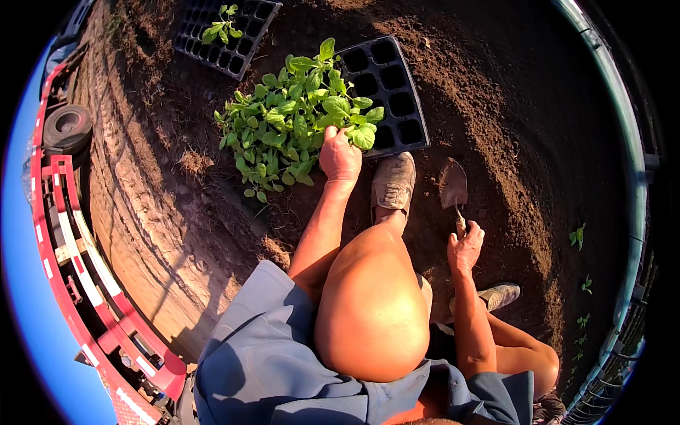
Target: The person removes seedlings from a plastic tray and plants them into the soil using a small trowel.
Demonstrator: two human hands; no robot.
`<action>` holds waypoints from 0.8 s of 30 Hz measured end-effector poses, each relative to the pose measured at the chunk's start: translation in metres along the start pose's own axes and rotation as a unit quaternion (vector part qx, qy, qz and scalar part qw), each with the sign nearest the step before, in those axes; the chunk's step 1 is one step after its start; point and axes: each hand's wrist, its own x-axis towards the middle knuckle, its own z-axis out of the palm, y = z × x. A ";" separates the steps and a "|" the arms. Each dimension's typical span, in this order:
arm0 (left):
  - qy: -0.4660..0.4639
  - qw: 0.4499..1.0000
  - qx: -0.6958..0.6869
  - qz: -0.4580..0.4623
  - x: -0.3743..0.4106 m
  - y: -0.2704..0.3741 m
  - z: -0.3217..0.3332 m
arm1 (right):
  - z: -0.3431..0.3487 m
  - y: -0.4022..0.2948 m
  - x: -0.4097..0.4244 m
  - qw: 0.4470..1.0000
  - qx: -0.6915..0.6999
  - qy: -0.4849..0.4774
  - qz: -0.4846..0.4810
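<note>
My left hand (340, 154) is at the near right edge of a dense bunch of leafy green seedlings (281, 119). Its fingers are closed around the base of a leafy seedling (345, 109); the stem itself is hidden. Those seedlings cover the left part of a black plastic cell tray (415, 95), whose cells in view hold no plants. Lower right, my right hand (466, 245) is closed on the handle of a garden trowel (453, 186), whose blade points away from me over the dark soil.
A second black cell tray (244, 66) with a few seedlings (222, 26) lies at the top. Small plants (577, 236) stand in a row at right, beside a pale curved pipe (637, 191). A red and white trailer (69, 212) stands left. My shoe (394, 183) touches the near tray's edge.
</note>
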 end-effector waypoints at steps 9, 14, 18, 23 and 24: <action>0.027 0.993 -0.110 0.026 -0.002 -0.017 -0.034 | -0.001 -0.019 -0.003 1.000 0.013 -0.010 0.006; 0.036 0.984 -0.171 0.041 -0.007 -0.016 -0.038 | -0.007 -0.019 0.002 0.999 -0.001 -0.028 0.016; 0.008 0.985 -0.171 -0.006 -0.011 -0.032 -0.043 | -0.009 -0.027 0.006 0.999 -0.027 -0.030 0.021; -0.001 0.984 -0.178 0.015 -0.013 -0.008 -0.063 | -0.026 -0.065 0.023 0.997 0.013 0.047 -0.054; -0.006 0.984 -0.179 0.025 -0.012 -0.004 -0.068 | -0.028 -0.078 0.028 0.992 0.077 0.055 -0.079</action>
